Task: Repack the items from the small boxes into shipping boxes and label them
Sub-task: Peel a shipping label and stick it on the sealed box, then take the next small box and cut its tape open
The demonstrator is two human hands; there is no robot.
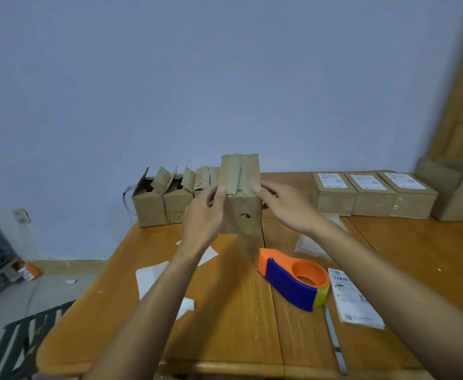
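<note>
A brown cardboard box (242, 207) stands upright in the middle of the wooden table (224, 325), its top flaps folded down. A small hole in its front shows something yellow. My left hand (204, 215) grips the box's left side, thumb on the top flap. My right hand (282, 205) holds its right side, thumb at the top edge. Behind it on the left stand several small open boxes (150, 201). Three closed boxes with white labels (372, 196) sit in a row at the right.
An orange, blue and yellow tape dispenser (296, 281) lies in front of the box. A shipping label sheet (353, 300) and a thin metal strip (334, 344) lie at its right. White backing papers (150, 275) lie at the left. More cardboard (455, 193) sits far right.
</note>
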